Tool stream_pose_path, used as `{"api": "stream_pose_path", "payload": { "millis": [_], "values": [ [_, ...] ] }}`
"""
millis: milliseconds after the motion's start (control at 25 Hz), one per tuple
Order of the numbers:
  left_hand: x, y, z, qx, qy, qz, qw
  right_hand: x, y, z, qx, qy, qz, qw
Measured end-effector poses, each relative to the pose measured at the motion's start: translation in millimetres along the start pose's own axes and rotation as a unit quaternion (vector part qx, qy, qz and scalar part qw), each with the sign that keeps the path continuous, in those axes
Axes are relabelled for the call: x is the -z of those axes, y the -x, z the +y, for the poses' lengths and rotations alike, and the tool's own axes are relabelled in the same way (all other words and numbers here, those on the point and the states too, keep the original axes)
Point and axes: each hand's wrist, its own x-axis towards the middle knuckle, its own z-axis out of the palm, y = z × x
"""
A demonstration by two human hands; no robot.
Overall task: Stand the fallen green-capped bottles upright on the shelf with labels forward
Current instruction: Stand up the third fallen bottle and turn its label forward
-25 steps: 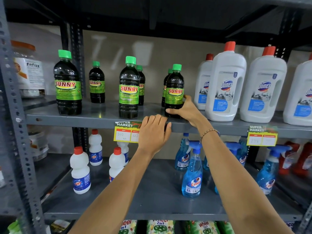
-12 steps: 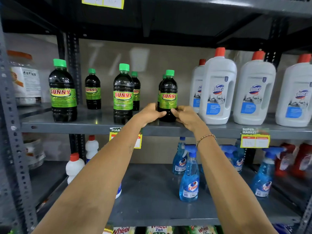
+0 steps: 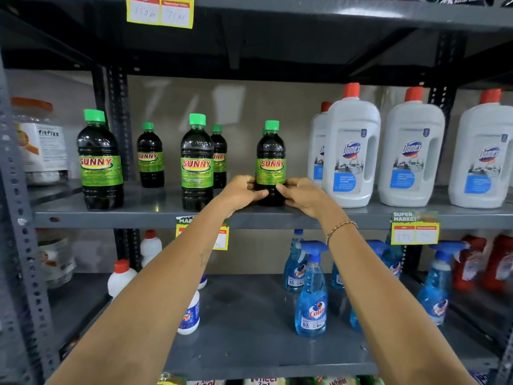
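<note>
grip: left hand [image 3: 244, 191] and right hand [image 3: 301, 194] clasp the bottle [image 3: 270, 165] base | bottle: between palms | axis: vertical, cap above the grip, label toward wearer | hands equally near

The shelf [image 3: 155, 215] is seen as grey painted metal with a dull sheen. The green-capped bottles [image 3: 270, 159] are of glossy dark plastic with shiny printed labels. At 3 o'clock, matt white plastic jugs [image 3: 351, 151] are shown. Paper price tags [image 3: 415, 232] are fixed below.
</note>
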Motion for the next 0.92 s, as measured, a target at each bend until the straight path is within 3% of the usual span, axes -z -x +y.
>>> {"api": "stream_pose_path", "payload": {
  "millis": [440,920],
  "values": [
    [10.1,31.9,2.4,-0.036,0.086,-0.009,0.996,13.5,23.5,2.2,0.029,-0.024,-0.041,0.998],
    [9.8,39.2,5.0,-0.050,0.079,-0.002,0.996,16.6,28.7,4.1,0.044,-0.026,-0.043,0.998]
  ]
}}
